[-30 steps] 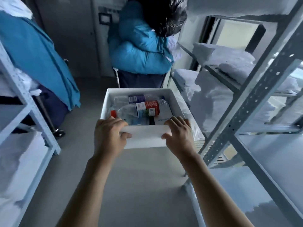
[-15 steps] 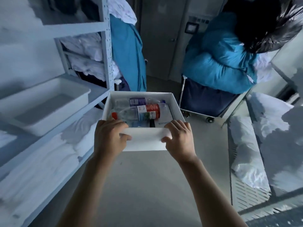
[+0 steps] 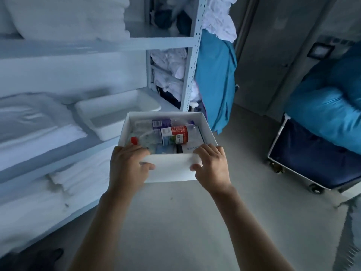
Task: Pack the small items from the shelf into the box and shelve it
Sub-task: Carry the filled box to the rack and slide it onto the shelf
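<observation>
While both hands clamp its near wall, the white box (image 3: pixel 172 171) hangs in mid-air at frame centre, over the grey floor (image 3: pixel 185 222). Left hand (image 3: pixel 127 165) wraps the near-left corner, fingers hooked over the rim into the box, thumb pressed on the outer face. Right hand (image 3: pixel 212 167) grips the near-right corner the same way, thumb on the outside. Box extends away from the hands toward upper centre, open top, roughly level.

Left of frame: pale metal shelf unit (image 3: pixel 193 61) stacked with folded white linens (image 3: pixel 35 122); an empty white tray (image 3: pixel 117 112) sits on the middle shelf just left of the box. Teal cloth (image 3: pixel 214 75) hangs off the shelf end at upper centre. Right edge: wheeled cart (image 3: pixel 312 161) with dark blue bag, teal bundle (image 3: pixel 328 106) piled on top. Grey door (image 3: pixel 273 45) behind.

Inside box: clear bottle with red cap (image 3: pixel 173 135) lying on its side, red-and-green label; a second bottle with purple label (image 3: pixel 162 123) behind it; a flat white packet (image 3: pixel 192 147) with print near the right hand. Other contents too dim to tell.
</observation>
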Tool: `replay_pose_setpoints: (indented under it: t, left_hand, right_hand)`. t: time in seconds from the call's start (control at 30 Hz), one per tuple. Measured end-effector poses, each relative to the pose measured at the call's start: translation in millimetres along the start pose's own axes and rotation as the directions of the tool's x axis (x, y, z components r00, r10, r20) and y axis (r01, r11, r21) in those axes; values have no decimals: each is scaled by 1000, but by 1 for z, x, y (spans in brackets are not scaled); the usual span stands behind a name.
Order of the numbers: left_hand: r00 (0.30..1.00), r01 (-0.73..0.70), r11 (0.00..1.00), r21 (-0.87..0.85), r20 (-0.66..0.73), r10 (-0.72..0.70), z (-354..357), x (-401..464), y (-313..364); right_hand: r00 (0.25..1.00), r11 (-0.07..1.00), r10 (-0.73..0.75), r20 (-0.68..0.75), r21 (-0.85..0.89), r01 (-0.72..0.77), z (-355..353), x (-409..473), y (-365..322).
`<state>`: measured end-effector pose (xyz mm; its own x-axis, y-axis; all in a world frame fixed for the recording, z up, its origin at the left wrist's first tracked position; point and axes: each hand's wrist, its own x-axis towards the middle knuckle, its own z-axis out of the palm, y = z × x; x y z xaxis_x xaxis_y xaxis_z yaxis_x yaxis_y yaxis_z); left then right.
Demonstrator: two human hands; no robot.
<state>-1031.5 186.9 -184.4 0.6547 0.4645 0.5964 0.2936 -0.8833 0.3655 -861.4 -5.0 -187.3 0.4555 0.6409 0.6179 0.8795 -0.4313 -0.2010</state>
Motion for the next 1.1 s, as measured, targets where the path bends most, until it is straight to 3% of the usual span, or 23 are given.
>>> replay_pose_setpoints:
  t: [0.33,0.5,1.1]
  left_hand:
    - [984,171,966,195,-73,-160,-23,-30,10]
    - [978,205,947,248,-84,-190,-24,-27,13]
    - [999,-45,998,-38,27,46,79,102,-4]
  right_hand:
    - [989,966,-148,26,220,139,24,11,0]
    - [986,956,-168,11,244,160,29,19,3]
    - [997,997,72,0,1,-72,36,69,81]
